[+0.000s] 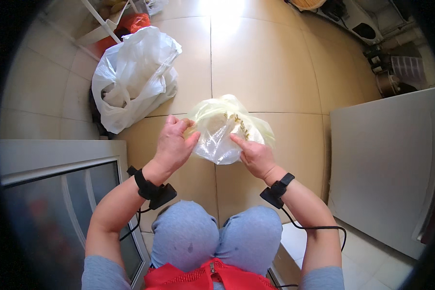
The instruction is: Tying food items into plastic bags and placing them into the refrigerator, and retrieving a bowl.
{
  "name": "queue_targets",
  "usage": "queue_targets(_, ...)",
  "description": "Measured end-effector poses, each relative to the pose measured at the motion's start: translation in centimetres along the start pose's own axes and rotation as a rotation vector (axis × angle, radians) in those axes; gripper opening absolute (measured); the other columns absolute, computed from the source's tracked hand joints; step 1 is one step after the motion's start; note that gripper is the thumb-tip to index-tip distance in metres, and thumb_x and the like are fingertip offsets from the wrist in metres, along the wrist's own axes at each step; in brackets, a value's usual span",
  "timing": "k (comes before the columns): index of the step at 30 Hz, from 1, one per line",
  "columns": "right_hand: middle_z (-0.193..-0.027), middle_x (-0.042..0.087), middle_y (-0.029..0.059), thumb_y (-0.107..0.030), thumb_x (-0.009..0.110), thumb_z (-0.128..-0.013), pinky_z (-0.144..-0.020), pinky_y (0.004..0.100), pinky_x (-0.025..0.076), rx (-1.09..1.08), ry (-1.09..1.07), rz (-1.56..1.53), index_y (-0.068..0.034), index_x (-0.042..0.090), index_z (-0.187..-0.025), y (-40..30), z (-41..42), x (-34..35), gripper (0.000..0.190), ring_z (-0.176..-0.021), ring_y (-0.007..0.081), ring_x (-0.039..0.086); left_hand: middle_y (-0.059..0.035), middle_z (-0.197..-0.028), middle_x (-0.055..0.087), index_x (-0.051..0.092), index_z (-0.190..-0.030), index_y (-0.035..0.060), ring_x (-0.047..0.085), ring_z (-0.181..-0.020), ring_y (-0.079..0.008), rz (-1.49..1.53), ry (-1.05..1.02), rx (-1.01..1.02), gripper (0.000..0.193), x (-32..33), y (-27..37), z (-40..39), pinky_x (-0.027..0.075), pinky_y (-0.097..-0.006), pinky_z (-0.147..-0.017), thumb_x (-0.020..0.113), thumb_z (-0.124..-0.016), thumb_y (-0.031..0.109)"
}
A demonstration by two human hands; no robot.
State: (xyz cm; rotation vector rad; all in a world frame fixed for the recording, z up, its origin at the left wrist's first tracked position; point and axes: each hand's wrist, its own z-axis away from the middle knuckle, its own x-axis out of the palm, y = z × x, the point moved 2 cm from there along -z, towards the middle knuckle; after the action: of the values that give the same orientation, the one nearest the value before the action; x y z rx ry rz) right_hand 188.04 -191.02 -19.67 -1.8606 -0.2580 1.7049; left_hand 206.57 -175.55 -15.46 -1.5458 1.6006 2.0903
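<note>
A translucent pale yellow-green plastic bag (223, 123), with yellowish-brown bits or markings near its upper right, spreads between my two hands above the tiled floor. My left hand (175, 139) pinches the left edge of the bag between thumb and fingers. On the other side, my right hand (257, 154) grips the bag's lower right part, its index finger stretched along the plastic. Whether anything lies inside the bag is hard to tell. Both wrists carry black straps with small black devices and cables.
A full white plastic bag (137, 79) stands at the upper left beside a white rack (101, 21) and a red plastic bag (136, 23). A framed glass door (61, 192) is at the left, a pale cabinet or appliance (380, 163) at the right. My bent knees are below.
</note>
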Motion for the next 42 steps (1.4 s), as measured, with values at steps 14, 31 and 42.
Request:
queue_targets(14,-0.08,0.065,0.0147,-0.012,0.052,-0.078,-0.063,0.0413,0.052,0.011,-0.404,0.32,-0.01,0.068,-0.092,-5.2,-4.6,-4.4,0.021,-0.073,0.0312,0.064,-0.0058,-0.07,0.053,0.06,-0.1,0.0043,0.053,-0.065,-0.0148,0.161,0.054,-0.102,0.024,-2.4,1.7,-2.1,0.045,-0.0272,-0.063,0.063,-0.077,0.009)
queue_targets(31,-0.08,0.065,0.0186,-0.012,0.051,-0.075,-0.066,0.0419,0.052,0.145,-0.364,0.235,-0.002,0.066,-0.077,-5.4,-9.5,4.2,0.019,-0.075,0.0345,0.064,-0.0163,-0.11,0.049,0.049,-0.118,0.0039,0.053,-0.088,-0.0264,0.46,-0.177,-0.428,0.049,-4.1,-4.3,-0.3,0.045,-0.033,-0.08,0.067,-0.074,0.012)
queue_targets(42,-0.084,0.066,0.0179,-0.005,0.052,-0.076,-0.063,0.0403,0.053,0.096,-0.382,0.269,-0.002,0.063,-0.079,-5.6,-10.4,6.0,0.012,-0.078,0.0314,0.066,0.0062,-0.062,0.052,0.062,-0.084,0.0035,0.044,-0.052,-0.001,0.536,-0.199,-0.431,0.014,-4.2,-1.2,-0.6,0.036,-0.0187,-0.047,0.06,-0.086,0.017)
